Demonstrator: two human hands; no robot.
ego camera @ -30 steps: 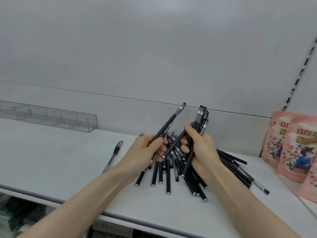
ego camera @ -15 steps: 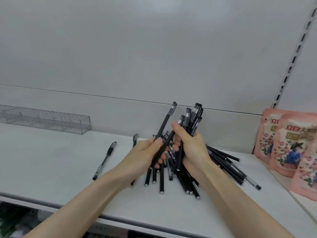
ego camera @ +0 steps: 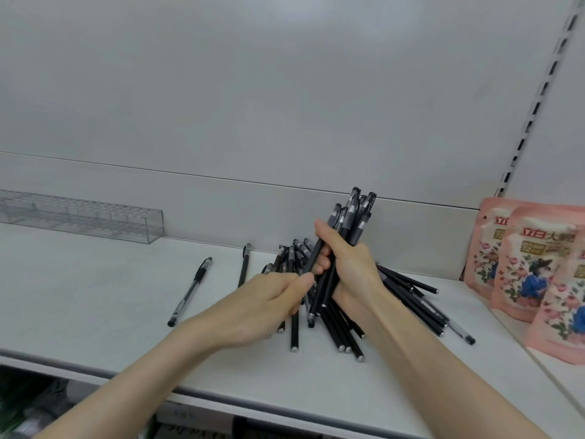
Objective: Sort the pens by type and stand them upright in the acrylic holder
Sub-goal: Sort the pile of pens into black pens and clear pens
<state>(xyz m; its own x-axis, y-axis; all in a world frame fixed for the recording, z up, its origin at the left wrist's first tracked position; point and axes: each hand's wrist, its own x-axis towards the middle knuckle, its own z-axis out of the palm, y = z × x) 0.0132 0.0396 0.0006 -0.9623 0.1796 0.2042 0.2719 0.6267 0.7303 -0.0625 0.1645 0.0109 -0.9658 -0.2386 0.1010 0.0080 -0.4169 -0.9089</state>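
Pens (ego camera: 408,296) are lying heaped on the shelf (ego camera: 95,296); the grip of the right hand (ego camera: 351,270) is clasping a bundle (ego camera: 356,217), the left hand (ego camera: 269,299) is pinching one pen (ego camera: 312,264), and the holder (ego camera: 95,221) is sitting empty.

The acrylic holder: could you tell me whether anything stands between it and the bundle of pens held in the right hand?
Nothing blocks the way: between the bundle and the acrylic holder, only a clear pen and a black pen lie flat on the shelf.
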